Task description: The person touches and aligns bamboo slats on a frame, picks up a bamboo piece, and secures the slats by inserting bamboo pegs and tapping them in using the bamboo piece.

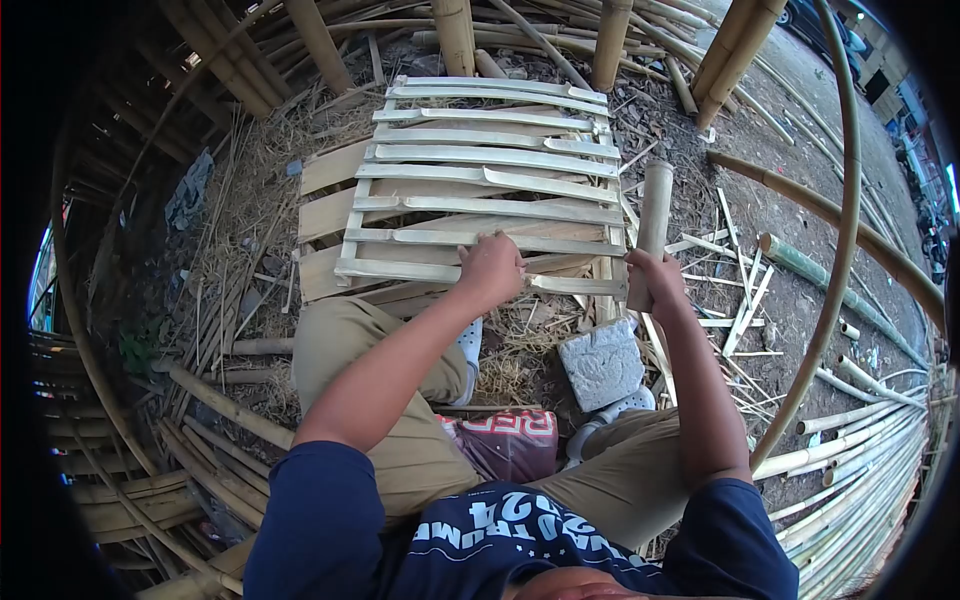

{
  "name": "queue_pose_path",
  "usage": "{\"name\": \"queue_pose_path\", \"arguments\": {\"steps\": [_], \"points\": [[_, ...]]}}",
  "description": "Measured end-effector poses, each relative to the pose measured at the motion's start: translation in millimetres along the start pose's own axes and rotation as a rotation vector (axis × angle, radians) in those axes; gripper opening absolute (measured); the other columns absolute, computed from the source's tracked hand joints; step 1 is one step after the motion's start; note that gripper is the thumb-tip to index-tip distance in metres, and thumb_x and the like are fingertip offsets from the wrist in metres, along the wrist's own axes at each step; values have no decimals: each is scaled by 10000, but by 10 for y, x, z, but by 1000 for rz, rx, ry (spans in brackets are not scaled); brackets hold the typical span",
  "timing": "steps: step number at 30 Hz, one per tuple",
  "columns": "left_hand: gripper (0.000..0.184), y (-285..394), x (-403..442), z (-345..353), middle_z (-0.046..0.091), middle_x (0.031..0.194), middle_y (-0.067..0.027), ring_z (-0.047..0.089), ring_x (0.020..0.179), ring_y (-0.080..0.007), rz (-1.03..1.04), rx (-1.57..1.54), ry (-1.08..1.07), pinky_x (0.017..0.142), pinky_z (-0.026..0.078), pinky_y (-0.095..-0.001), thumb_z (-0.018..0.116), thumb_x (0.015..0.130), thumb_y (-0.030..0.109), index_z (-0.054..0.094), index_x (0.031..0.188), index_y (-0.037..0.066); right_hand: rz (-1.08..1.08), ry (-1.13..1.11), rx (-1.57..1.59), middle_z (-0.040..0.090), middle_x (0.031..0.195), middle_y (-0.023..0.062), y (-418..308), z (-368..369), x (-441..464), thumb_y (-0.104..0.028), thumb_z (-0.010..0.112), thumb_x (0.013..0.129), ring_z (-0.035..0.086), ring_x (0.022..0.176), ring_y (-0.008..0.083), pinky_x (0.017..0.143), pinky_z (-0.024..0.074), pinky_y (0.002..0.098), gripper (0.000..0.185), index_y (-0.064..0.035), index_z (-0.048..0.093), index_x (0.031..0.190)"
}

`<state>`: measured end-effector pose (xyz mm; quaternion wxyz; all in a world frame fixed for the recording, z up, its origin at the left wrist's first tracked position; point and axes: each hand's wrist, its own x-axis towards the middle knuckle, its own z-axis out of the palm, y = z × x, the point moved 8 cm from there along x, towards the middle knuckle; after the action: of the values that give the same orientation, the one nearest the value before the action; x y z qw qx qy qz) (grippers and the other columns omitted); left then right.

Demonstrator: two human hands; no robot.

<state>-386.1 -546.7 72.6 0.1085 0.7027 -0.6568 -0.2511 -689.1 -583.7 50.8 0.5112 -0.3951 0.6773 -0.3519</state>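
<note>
In front of me lies a slatted bamboo panel point(430, 153), its pale split strips crossing two side rails. My left hand point(492, 268) is closed over the panel's near strips, fingers curled together; whatever they may pinch is hidden or too small to name. My right hand point(655, 280) is wrapped round the lower end of a thick bamboo tube point(654, 205), held upright beside the panel's near right corner. Just behind my left hand runs a bamboo strip point(570, 245), and the nearest strip point(575, 286) extends to the right of it.
Wider flat boards point(325, 218) lie under the panel. A pale stone block point(602, 362) sits near my right foot, a printed sack point(510, 440) between my legs. Bamboo posts point(455, 38) stand behind; split offcuts point(745, 300) and poles point(850, 445) cover the ground at right.
</note>
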Motion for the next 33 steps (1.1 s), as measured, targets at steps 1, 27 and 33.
{"name": "queue_pose_path", "arguments": {"steps": [1,27,33], "points": [[163,7,6,7,682,1269,-272,445,1436,-478,8,-10,-18,1172,243,-741,749,894,162,786,1022,69,-1,-9,-6,668,881,75,13,0,4,-216,767,769,627,734,173,692,508,344,374,2,655,1052],[129,0,56,0,655,1255,-323,628,1203,-443,95,16,36,1223,354,-464,765,847,149,811,916,49,70,-69,24,665,1023,132,106,3,39,-258,762,752,657,856,223,777,534,394,573,42,616,1217],[125,20,60,41,609,1345,-323,590,1256,-471,83,41,-16,1235,338,-485,779,842,162,814,917,69,28,0,70,659,864,73,66,-37,-2,-237,797,748,623,699,180,623,525,371,366,9,659,981]]}}
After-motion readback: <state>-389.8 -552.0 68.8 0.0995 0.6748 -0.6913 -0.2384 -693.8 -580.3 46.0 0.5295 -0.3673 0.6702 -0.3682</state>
